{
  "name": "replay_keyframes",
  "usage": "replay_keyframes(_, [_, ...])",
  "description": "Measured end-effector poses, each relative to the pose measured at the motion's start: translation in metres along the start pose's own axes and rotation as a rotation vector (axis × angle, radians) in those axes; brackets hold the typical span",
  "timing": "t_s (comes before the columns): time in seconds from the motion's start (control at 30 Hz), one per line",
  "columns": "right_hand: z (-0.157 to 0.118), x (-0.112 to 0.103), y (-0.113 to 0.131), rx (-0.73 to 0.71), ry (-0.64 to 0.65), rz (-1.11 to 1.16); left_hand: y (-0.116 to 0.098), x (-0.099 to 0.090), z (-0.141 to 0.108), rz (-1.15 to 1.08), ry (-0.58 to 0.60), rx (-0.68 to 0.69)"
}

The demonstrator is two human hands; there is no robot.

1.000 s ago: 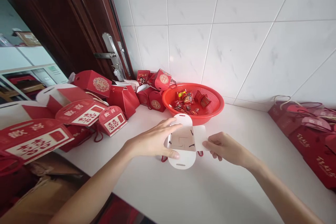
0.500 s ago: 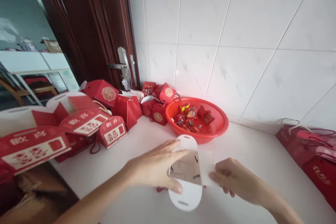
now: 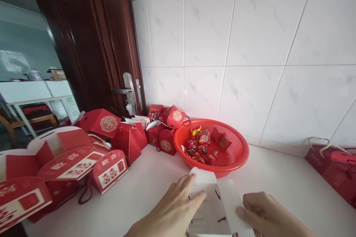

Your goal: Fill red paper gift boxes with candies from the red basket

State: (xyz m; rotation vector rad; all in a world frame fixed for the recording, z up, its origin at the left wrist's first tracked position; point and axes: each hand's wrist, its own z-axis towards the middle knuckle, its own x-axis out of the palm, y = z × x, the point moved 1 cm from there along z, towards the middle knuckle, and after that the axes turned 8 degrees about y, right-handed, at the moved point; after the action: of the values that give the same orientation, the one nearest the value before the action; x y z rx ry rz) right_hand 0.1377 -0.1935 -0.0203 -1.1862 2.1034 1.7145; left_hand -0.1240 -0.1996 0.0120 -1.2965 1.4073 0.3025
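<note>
An open paper gift box [image 3: 209, 211], white inside with dark cord ends showing, lies at the bottom middle. Over its left side lies my left hand [image 3: 175, 207], its fingers gripping the box's edge. On the right, my right hand [image 3: 267, 211] is closed, thumb pressing the white side flap [image 3: 232, 196] of the same box. The hand's lower part is cut off by the frame. Just beyond the box is a red plastic basket [image 3: 239, 152] containing several wrapped candies [image 3: 203, 139].
Several red gift boxes [image 3: 109, 170] crowd the table's left side; more boxes [image 3: 167, 142] stand against the wall by the basket. At far right is a red bag [image 3: 328, 166] with cord handles. A tiled wall [image 3: 250, 92] and brown door [image 3: 97, 44] bound the white table [image 3: 144, 185].
My view has tilted up, so the table appears lower. My right hand, apart from the box before, now grips its side flap, which is folded out. The left hand stays at the box's left side.
</note>
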Motion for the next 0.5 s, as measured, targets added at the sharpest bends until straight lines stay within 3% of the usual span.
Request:
replay_keyframes(0.2, [0.005,-0.011,0.002,-0.067,-0.002,0.086,-0.010,-0.015,-0.017,-0.014,-0.036,0.028])
replay_keyframes(0.33, [-0.010,-0.016,0.021,-0.153,-0.114,0.040,-0.008,-0.042,-0.007,-0.008,-0.232,0.157])
replay_keyframes(0.4, [-0.025,-0.013,0.032,-0.248,-0.100,-0.033,-0.001,-0.062,0.008,-0.023,-0.357,0.175])
replay_keyframes(0.5, [-0.049,0.010,0.042,-0.572,0.102,-0.181,0.017,-0.094,0.043,-0.050,-0.416,0.138])
